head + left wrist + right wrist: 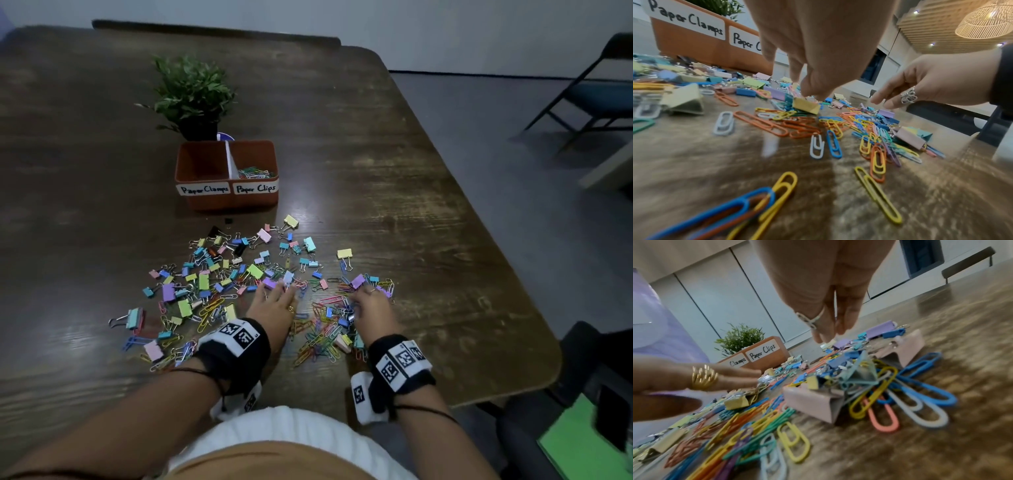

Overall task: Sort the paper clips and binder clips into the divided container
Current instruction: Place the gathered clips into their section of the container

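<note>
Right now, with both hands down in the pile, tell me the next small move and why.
Probably pinch up a few loose paper clips with the right hand and carry them to the Paper Clips compartment. That side already holds some, the Paper Clamps compartment looks empty, and paper clips lie thickest between the hands. The left hand rests flat, gripping nothing.

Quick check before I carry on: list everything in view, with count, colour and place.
divided container: one, orange-brown, far centre of table; left section looks empty, right holds paper clips
binder clips: many, pastel, scattered near the hands
paper clips: many, mixed colours, heaped between the hands
potted plant: one, green, behind container
table: one, dark wood
chair: one, dark, far right
left hand: fingers spread over the clips
right hand: fingers curled down into the pile
</note>
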Tool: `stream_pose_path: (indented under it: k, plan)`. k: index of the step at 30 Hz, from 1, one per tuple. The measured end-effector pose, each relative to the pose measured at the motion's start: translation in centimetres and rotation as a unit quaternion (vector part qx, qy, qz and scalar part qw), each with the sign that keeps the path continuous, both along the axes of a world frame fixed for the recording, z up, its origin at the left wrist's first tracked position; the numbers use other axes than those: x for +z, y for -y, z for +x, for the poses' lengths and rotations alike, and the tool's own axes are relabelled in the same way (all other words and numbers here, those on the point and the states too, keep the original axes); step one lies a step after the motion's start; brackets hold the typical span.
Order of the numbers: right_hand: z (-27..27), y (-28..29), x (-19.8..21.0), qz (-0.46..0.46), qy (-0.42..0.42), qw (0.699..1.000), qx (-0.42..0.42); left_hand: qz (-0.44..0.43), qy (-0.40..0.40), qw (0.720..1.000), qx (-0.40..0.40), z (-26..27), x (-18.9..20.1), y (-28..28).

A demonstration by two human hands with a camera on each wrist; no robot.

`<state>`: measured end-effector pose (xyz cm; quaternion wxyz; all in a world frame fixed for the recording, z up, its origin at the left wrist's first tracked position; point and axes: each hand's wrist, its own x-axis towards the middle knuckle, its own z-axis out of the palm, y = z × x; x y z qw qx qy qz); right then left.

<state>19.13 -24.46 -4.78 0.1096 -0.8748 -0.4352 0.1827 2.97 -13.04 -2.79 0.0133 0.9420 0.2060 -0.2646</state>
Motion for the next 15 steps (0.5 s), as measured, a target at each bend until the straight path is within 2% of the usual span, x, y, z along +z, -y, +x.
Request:
stream_pose_path:
  k: [2,5,7,12,15]
  plan:
    - [-0.4,-0.7,0.0,0.015,-0.03,0.999,0.014,-0.015,0.065,0.998,0.014,-0.5,0.8,0.2]
    - [-1.1,-1.8,0.3,-0.059,-0.023,0.998,0.021,-0.09,0.139,0.986,0.005,-0.9,0.9,0.8]
    - [-1.6,-2.5,0.2,-0.094,-0.013,0.995,0.034,-0.125,0.137,0.982,0.019,-1.5,0.7,1.3]
    - [-2.5,-3.6,0.2,-0.082,-0.072,0.993,0.033,-0.098,0.139,0.983,0.073,-3.7,0.2,1.0]
    - [-2.1,-3.1,0.8,-0.069,-0.069,0.995,0.006,-0.115,0.117,0.979,0.12,-5.6,-0.1,0.4]
